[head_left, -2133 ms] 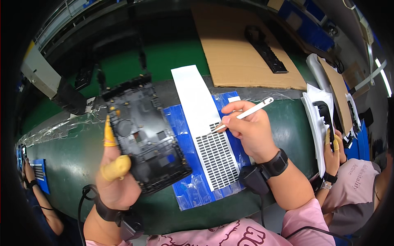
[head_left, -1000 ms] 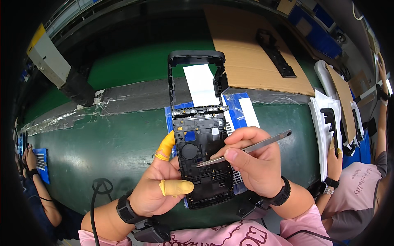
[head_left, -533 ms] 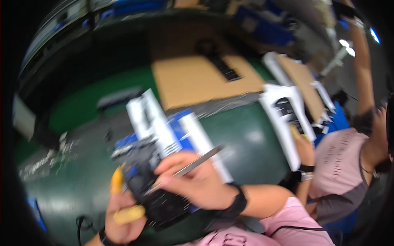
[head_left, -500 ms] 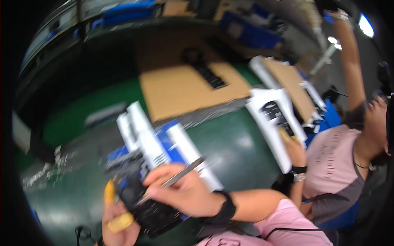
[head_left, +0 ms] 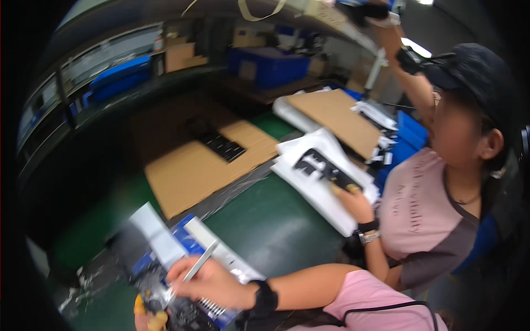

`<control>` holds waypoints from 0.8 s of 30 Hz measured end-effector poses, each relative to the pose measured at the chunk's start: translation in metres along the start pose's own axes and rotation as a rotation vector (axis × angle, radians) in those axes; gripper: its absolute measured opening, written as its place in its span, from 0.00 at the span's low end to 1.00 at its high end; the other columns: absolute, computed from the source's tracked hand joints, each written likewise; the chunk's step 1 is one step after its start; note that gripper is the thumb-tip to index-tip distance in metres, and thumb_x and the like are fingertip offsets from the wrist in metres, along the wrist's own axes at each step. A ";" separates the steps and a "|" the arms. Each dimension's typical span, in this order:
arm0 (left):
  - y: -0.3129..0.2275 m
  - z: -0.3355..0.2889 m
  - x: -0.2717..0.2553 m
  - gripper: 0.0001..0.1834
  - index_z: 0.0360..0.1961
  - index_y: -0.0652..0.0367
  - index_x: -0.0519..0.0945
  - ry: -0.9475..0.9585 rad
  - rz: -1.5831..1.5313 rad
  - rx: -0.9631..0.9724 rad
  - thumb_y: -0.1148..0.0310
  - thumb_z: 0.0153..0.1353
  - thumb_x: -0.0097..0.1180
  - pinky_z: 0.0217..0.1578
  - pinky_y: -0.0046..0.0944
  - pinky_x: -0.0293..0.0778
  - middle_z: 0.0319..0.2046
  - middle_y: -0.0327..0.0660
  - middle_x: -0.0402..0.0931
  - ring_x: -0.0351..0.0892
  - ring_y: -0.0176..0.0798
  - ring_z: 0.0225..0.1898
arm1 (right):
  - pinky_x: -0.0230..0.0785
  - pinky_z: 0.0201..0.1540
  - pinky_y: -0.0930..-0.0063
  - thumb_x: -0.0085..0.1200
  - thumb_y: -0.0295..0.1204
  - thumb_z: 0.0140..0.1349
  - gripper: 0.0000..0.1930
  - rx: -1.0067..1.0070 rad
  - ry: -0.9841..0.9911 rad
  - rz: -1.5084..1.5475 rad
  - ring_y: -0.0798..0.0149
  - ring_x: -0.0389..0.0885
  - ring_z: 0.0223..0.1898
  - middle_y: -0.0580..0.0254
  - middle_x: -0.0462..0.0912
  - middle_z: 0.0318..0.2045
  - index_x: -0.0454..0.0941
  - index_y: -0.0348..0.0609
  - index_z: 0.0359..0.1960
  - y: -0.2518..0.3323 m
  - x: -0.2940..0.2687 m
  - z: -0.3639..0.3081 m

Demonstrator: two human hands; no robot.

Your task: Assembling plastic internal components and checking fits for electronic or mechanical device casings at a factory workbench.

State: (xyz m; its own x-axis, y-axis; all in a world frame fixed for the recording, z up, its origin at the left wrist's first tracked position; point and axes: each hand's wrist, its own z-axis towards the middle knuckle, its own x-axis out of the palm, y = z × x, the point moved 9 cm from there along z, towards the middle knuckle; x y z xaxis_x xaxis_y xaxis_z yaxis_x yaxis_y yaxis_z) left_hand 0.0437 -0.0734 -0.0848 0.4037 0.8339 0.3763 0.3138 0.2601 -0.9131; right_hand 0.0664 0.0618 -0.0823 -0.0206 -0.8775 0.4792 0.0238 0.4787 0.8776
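Observation:
My right hand (head_left: 212, 282) pinches a slim metal tool, seemingly tweezers (head_left: 202, 260), its upper end pointing up and to the right. Its fingers are over a dark, uneven part (head_left: 190, 317), and they hide some of it. My left hand (head_left: 144, 321), with yellow finger covers, grips that part at its left edge and is cut off by the lower border. Just beyond lie white sheets (head_left: 156, 234) and a blue and white strip-like package (head_left: 190, 234).
A person (head_left: 425, 204) at my right has one hand on a black part (head_left: 326, 168) over white paper (head_left: 309, 190) and the other arm raised. Brown cardboard (head_left: 182, 187) ahead carries another black part (head_left: 223, 148). A blue bin (head_left: 268, 67) stands behind.
My view has swung up and to the right, so the table and both my hands appear lower and further left. The tweezers stay in my right hand. More of the other person shows.

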 end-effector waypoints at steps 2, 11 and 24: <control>-0.005 0.021 -0.013 0.35 0.59 0.59 0.58 -0.005 -0.133 0.022 0.76 0.46 0.51 0.49 0.40 0.67 0.52 0.48 0.66 0.70 0.43 0.49 | 0.62 0.23 0.87 0.53 0.25 0.56 0.09 -0.130 -0.110 0.118 0.79 0.70 0.23 0.62 0.78 0.28 0.71 0.38 0.39 0.022 -0.019 -0.001; -0.057 0.247 -0.193 0.25 0.57 0.57 0.63 -0.238 0.328 0.180 0.56 0.61 0.43 0.52 0.45 0.60 0.46 0.42 0.70 0.67 0.39 0.51 | 0.59 0.18 0.87 0.55 0.25 0.54 0.07 -0.151 -0.322 0.132 0.78 0.70 0.18 0.64 0.77 0.23 0.73 0.41 0.34 0.022 -0.069 0.011; -0.029 0.369 0.101 0.17 0.49 0.68 0.68 0.260 1.052 0.659 0.71 0.60 0.47 0.52 0.33 0.59 0.47 0.46 0.70 0.68 0.40 0.50 | 0.52 0.10 0.85 0.48 0.23 0.50 0.03 -0.447 -0.276 0.443 0.75 0.68 0.11 0.65 0.70 0.15 0.67 0.40 0.27 0.089 -0.081 0.011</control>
State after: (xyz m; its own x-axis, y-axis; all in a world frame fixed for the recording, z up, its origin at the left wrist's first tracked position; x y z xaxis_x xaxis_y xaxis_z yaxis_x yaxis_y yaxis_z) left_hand -0.2414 0.1827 -0.0785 0.3771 0.6840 -0.6245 -0.7155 -0.2130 -0.6654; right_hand 0.0593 0.1758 -0.0426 -0.1662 -0.5340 0.8290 0.4975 0.6804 0.5381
